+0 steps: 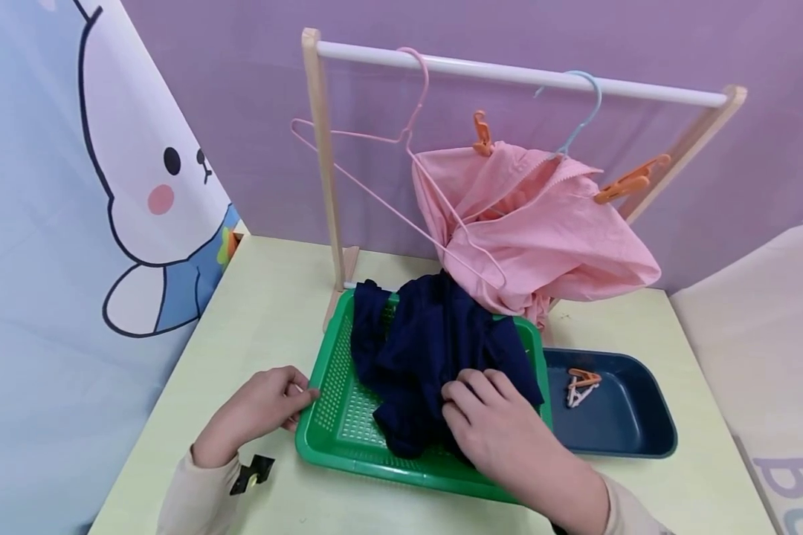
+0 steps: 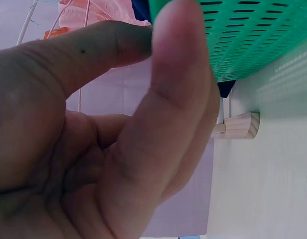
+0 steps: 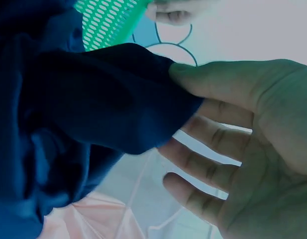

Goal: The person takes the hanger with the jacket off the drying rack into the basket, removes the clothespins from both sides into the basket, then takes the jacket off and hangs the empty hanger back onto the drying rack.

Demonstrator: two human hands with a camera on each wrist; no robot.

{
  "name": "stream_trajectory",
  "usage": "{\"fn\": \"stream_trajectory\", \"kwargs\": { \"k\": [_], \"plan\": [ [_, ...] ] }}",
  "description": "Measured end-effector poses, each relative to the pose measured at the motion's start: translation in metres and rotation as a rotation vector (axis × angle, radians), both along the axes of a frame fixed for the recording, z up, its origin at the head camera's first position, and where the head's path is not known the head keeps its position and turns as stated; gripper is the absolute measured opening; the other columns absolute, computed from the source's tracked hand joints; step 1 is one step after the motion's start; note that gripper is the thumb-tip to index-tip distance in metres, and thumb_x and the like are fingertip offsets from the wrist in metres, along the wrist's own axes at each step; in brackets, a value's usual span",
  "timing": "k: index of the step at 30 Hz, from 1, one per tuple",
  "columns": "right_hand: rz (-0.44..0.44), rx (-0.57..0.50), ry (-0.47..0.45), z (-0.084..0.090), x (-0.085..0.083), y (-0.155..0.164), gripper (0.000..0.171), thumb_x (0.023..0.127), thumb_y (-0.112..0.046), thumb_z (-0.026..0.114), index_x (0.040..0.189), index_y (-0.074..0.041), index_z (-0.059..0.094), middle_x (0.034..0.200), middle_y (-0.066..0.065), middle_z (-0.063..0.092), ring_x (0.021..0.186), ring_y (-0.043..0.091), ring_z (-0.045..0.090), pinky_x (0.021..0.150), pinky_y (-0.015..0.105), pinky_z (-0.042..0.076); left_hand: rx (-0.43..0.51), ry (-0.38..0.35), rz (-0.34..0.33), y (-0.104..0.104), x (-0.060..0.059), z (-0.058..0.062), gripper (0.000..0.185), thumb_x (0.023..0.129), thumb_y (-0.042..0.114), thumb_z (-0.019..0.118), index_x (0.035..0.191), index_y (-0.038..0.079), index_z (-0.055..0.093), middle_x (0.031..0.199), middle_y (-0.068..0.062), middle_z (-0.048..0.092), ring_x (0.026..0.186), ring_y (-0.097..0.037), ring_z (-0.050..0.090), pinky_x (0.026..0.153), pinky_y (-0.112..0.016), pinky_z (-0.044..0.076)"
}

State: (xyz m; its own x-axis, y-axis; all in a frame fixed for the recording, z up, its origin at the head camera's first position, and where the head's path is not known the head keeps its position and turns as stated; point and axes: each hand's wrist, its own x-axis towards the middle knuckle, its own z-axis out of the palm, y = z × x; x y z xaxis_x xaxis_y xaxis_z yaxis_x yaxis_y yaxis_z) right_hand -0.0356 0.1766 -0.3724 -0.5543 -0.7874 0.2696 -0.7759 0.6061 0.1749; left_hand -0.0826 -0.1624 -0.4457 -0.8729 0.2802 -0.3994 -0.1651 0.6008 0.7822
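A green plastic basket (image 1: 401, 475) with perforated sides stands on the table, a crumpled navy garment (image 1: 421, 334) piled in it. My left hand (image 1: 268, 405) pinches the basket's left rim between thumb and fingers; in the left wrist view the basket wall (image 2: 243, 42) shows just beyond the fingertips. Over the basket's right part, my right hand (image 1: 498, 427) holds the navy garment. The right wrist view shows a fold of that navy cloth (image 3: 113, 99) pinched between the thumb and fingers of the right hand (image 3: 277, 134).
Behind the basket stands a rack with a white rail (image 1: 495, 70). From it hang an unfilled pink hanger (image 1: 364, 182) and a blue hanger (image 1: 592, 111) carrying a pink garment (image 1: 542, 238) with orange clips (image 1: 482, 134). A dark blue tray (image 1: 625, 416) holding small clips (image 1: 582, 383) sits right of the basket.
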Motion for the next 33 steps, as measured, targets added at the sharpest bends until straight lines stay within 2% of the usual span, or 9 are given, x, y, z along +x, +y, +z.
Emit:
{"fn": "stream_trajectory", "kwargs": {
  "k": [2,6,11,12,14,17,21,29,33],
  "plan": [
    [0.011,-0.008,-0.018,-0.003,-0.001,-0.001,0.041,0.099,-0.005,0.029,0.096,-0.008,0.070,0.108,0.005,0.061,0.102,0.028,0.054,0.084,0.042,0.048,-0.009,0.011,-0.002,0.000,0.001,0.000,0.021,0.098,0.019,0.065,0.103,-0.001,0.063,0.076,-0.004,0.061,0.061,-0.018,0.063,0.060,-0.032,0.056],
    [0.021,-0.071,-0.037,-0.006,-0.005,0.003,0.045,0.108,-0.017,0.027,0.097,-0.009,0.070,0.110,0.006,0.061,0.102,0.029,0.056,0.083,0.045,0.048,-0.026,0.023,0.007,0.001,0.002,0.000,0.019,0.097,0.019,0.066,0.100,0.001,0.064,0.074,-0.003,0.062,0.059,-0.018,0.063,0.058,-0.031,0.055],
    [-0.067,-0.173,0.024,-0.003,-0.021,0.023,0.056,0.110,-0.033,0.026,0.098,-0.005,0.073,0.108,0.010,0.065,0.100,0.034,0.058,0.081,0.050,0.049,-0.066,0.041,0.025,0.004,0.003,0.000,0.018,0.095,0.019,0.067,0.098,0.001,0.064,0.073,-0.001,0.064,0.057,-0.017,0.063,0.057,-0.031,0.054],
    [-0.095,-0.186,0.027,-0.003,-0.026,0.028,0.050,0.109,-0.031,0.033,0.098,-0.003,0.073,0.107,0.011,0.065,0.100,0.035,0.058,0.083,0.052,0.049,-0.072,0.044,0.027,0.004,0.003,0.000,0.019,0.095,0.019,0.067,0.098,0.001,0.064,0.073,0.000,0.064,0.056,-0.017,0.063,0.057,-0.032,0.054],
    [-0.141,-0.208,0.038,-0.004,-0.035,0.038,0.053,0.109,-0.034,0.033,0.099,-0.001,0.073,0.105,0.013,0.065,0.098,0.036,0.058,0.082,0.053,0.048,-0.081,0.047,0.032,0.005,0.003,0.000,0.019,0.094,0.019,0.067,0.098,0.001,0.065,0.072,0.000,0.064,0.056,-0.017,0.063,0.058,-0.032,0.054],
    [-0.196,-0.213,0.044,-0.008,-0.050,0.050,0.032,0.102,-0.027,0.057,0.098,0.000,0.073,0.103,0.015,0.064,0.097,0.038,0.057,0.077,0.053,0.049,-0.098,0.049,0.044,0.004,0.005,0.001,0.018,0.094,0.019,0.067,0.098,0.002,0.065,0.070,0.000,0.064,0.056,-0.017,0.063,0.060,-0.033,0.053],
    [-0.257,-0.169,0.048,-0.012,-0.079,0.055,0.024,0.085,-0.016,0.078,0.103,-0.002,0.072,0.103,0.016,0.063,0.097,0.038,0.057,0.070,0.050,0.050,-0.114,0.051,0.059,0.004,0.006,0.002,0.017,0.094,0.018,0.067,0.098,0.002,0.065,0.070,0.000,0.064,0.055,-0.017,0.063,0.061,-0.032,0.052],
    [-0.389,0.029,-0.144,-0.015,-0.131,0.049,0.029,0.090,-0.021,0.074,0.117,-0.011,0.071,0.105,0.018,0.067,0.094,0.039,0.059,0.074,0.052,0.051,-0.049,0.031,0.045,0.005,0.006,0.001,0.019,0.096,0.020,0.067,0.098,0.001,0.063,0.073,-0.001,0.064,0.057,-0.018,0.063,0.059,-0.032,0.054],
    [-0.355,0.053,-0.216,-0.017,-0.143,0.044,0.018,0.088,-0.015,0.072,0.106,-0.016,0.074,0.105,0.015,0.067,0.099,0.041,0.058,0.075,0.055,0.049,-0.050,0.029,0.047,0.004,0.006,0.001,0.019,0.096,0.019,0.067,0.097,0.001,0.063,0.073,-0.001,0.063,0.058,-0.018,0.063,0.058,-0.031,0.055]
  ]
}}
